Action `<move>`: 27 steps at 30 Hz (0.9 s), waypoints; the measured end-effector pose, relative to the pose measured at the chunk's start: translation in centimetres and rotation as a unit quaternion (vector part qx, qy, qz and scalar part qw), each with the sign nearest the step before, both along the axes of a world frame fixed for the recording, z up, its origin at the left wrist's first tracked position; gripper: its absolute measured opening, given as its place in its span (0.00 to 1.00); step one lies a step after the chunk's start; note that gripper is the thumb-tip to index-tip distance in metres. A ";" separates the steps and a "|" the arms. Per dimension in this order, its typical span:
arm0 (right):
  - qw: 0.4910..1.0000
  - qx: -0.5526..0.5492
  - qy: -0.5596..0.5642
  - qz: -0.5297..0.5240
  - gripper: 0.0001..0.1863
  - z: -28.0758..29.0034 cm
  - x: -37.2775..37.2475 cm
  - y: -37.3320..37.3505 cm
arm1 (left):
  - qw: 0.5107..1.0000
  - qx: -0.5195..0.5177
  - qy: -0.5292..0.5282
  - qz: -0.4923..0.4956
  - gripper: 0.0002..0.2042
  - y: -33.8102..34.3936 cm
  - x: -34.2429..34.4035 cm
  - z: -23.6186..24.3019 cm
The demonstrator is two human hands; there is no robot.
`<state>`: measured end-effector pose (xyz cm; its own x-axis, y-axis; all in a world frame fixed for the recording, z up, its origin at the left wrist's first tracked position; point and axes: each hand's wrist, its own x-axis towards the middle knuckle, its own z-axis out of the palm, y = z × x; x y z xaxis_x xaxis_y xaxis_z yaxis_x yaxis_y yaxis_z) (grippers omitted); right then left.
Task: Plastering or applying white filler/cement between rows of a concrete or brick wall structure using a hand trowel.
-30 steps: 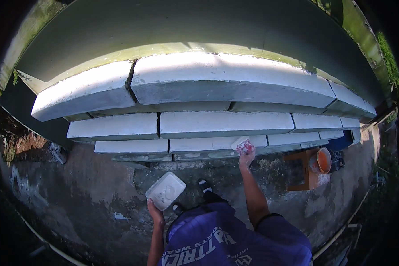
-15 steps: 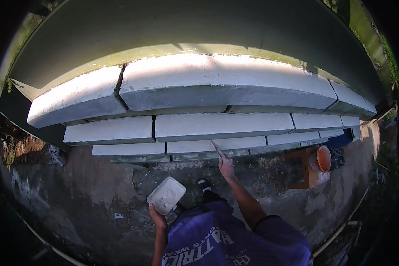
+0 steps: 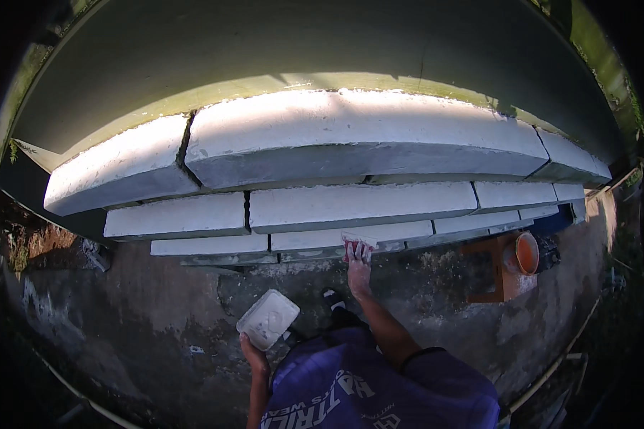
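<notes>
White ledges are stepping down across the wide head view beneath a dark wall (image 3: 300,43), with the top ledge (image 3: 365,125) catching sunlight and the middle ledge (image 3: 365,201) lying in softer light; dark gaps are dividing both into sections. Along the lowest ledge (image 3: 308,239), the right hand (image 3: 360,270) is gripping a red-and-pale flat tool (image 3: 350,248), its fingers closing over the red part while the pale edge is reaching onto the ledge's white top; whether that edge is pressing down, I cannot tell. Well to the left and nearer the body, the left hand (image 3: 253,352) is clasping a white rectangular tray (image 3: 257,309) by its near left edge, with the fingers underneath staying out of sight. Pale, blotchy material is lying inside the tray. Beneath everything, stained concrete ground (image 3: 150,300) is spreading out, and on the right an orange-lined bucket (image 3: 527,253) is sitting beside a brown box-like stand (image 3: 514,284).
</notes>
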<state>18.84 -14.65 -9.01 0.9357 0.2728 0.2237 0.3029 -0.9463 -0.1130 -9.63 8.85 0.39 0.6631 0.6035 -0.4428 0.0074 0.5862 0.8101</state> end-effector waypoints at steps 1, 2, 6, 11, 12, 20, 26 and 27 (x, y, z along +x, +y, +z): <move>1.000 0.000 0.000 -0.003 0.31 -0.2 -0.4 1.1 | 1.000 0.000 0.000 -0.003 0.28 -0.2 0.2 0.3; 1.000 0.007 0.010 0.021 0.32 0.1 -0.9 2.4 | 1.000 0.000 0.008 -0.005 0.28 -0.3 0.3 0.7; 0.993 0.007 0.003 0.120 0.29 2.3 -2.0 3.0 | 1.000 0.007 -0.011 0.002 0.28 0.1 -0.5 -0.9; 0.996 0.059 -0.066 -0.032 0.29 3.7 2.0 -4.0 | 1.000 -0.002 -0.023 0.010 0.28 0.2 -1.2 -1.4; 0.995 0.059 -0.068 -0.032 0.29 3.0 3.1 -5.6 | 1.000 0.000 -0.018 0.012 0.28 0.2 -1.1 -1.6; 0.995 -0.103 -0.001 -0.014 0.24 1.3 1.1 -1.5 | 1.000 -0.006 -0.009 0.000 0.27 -0.2 -0.5 -0.9; 0.996 -0.049 0.068 0.008 0.21 6.0 1.5 -0.7 | 1.000 -0.001 -0.007 0.007 0.27 -0.5 -0.3 -0.3; 0.983 -0.068 0.162 -0.042 0.23 6.9 2.2 -1.6 | 1.000 -0.002 -0.001 0.013 0.27 -0.7 -0.2 0.0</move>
<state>21.00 -16.26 -2.16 0.9721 0.1989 -0.1241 0.1926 -0.9794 -0.0610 -9.83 8.18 0.42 0.6486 0.6188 -0.4432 -0.0101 0.5893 0.8079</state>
